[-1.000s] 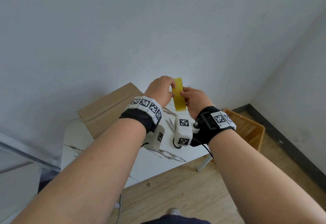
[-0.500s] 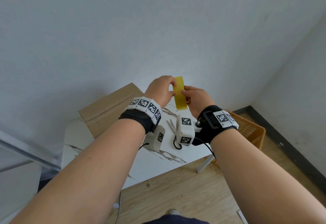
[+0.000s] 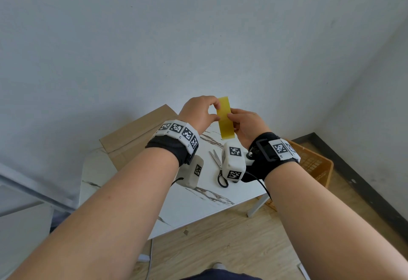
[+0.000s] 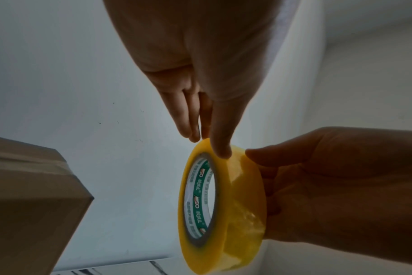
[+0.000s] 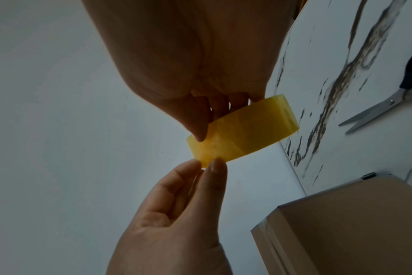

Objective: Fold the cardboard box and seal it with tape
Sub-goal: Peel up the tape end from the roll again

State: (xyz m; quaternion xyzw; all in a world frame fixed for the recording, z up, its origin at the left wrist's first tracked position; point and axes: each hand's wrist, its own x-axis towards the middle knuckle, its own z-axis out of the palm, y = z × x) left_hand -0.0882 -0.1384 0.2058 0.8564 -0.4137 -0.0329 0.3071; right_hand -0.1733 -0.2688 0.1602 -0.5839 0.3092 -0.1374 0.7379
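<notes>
Hands barely shifted, both grips (image 3: pixel 223 114) on tape roll (image 3: pixel 225 122)

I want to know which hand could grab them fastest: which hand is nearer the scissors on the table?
Right. The right hand holds the tape roll above the scissors; the left hand is further left.

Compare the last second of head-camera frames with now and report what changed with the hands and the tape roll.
Almost nothing changed. Both hands and the tape roll sit marginally lower in the head view; that may be camera motion. The right hand still grips the roll, and the left hand still pinches at its upper edge. The cardboard box and scissors stayed put on the table.
</notes>
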